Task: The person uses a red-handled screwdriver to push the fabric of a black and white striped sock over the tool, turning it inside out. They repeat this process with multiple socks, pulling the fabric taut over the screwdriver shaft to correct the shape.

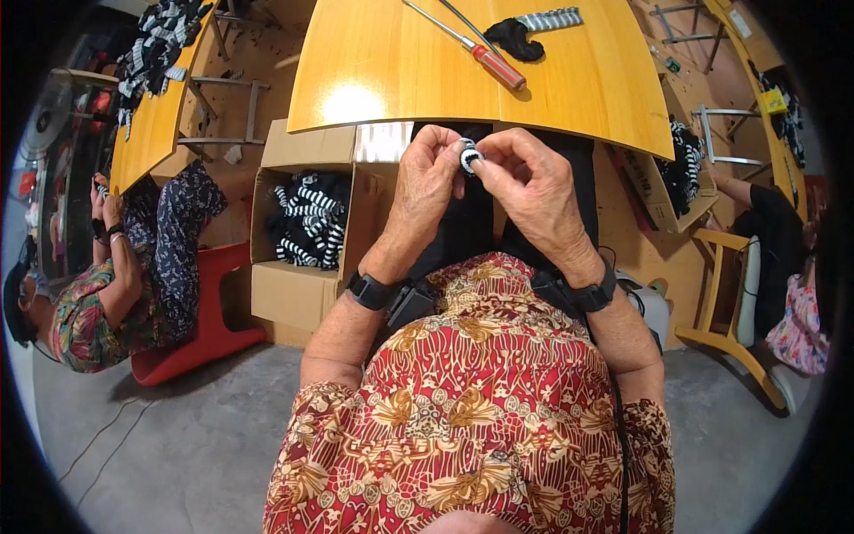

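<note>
My left hand [429, 182] and my right hand [532, 185] meet just beyond the near edge of the yellow table [400, 67]. Between their fingertips they pinch a small black-and-white striped knitted piece [471, 160], bunched into a ring; most of it is hidden by the fingers. Ahead on the tabletop lies a screwdriver [496, 66] with a red handle, with a thin dark metal rod [464, 21] beside its shaft. To the right of them rests another knitted piece [525, 37], black at one end and grey-white striped at the other.
An open cardboard box [298, 294] of striped knitted pieces stands on the floor at left; another box [654, 200] is at right. A co-worker [116, 276] sits on a red chair [200, 320] at far left. Another person [783, 258] sits at far right by a wooden chair [725, 303].
</note>
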A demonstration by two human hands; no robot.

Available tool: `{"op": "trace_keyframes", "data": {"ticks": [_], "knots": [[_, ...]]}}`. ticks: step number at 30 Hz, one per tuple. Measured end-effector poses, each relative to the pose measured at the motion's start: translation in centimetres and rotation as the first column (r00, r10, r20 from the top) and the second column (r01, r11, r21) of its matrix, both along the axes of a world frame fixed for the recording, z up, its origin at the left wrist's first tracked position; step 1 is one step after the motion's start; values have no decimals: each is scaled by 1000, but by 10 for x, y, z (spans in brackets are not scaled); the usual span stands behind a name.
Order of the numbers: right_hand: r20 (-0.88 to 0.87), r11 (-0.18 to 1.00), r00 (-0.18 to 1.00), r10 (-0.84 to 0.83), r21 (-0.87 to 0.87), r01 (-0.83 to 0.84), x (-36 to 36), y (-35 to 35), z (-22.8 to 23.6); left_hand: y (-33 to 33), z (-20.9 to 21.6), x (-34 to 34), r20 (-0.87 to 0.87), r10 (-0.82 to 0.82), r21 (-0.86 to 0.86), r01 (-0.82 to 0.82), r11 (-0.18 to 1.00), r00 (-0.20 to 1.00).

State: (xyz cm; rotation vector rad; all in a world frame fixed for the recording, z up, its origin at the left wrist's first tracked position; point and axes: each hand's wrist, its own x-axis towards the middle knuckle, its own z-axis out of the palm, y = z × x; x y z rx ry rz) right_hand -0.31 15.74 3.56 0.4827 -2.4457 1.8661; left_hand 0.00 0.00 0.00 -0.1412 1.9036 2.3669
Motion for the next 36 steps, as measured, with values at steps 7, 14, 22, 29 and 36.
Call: {"op": "trace_keyframes", "data": {"ticks": [7, 14, 22, 29, 36], "knots": [[83, 999, 997, 2, 54, -7, -7, 10, -1, 13, -1, 8, -62, 34, -83, -39, 996, 997], [518, 972, 838, 171, -227, -58, -12, 26, -3, 10, -3, 12, -73, -87, -43, 84, 996, 994], [567, 915, 779, 269, -403, -22, -9, 29, -9, 9, -15, 6, 46, -163, 289, 143, 947, 985], [475, 958, 855, 207, -274, -79, -8, 23, -2, 7, -20, 8, 109, -266, 541, 167, 824, 958], [434, 965, 882, 184, -251, -77, -6, 16, 2, 6, -19, 8, 95, -246, 599, 142, 788, 965]]}}
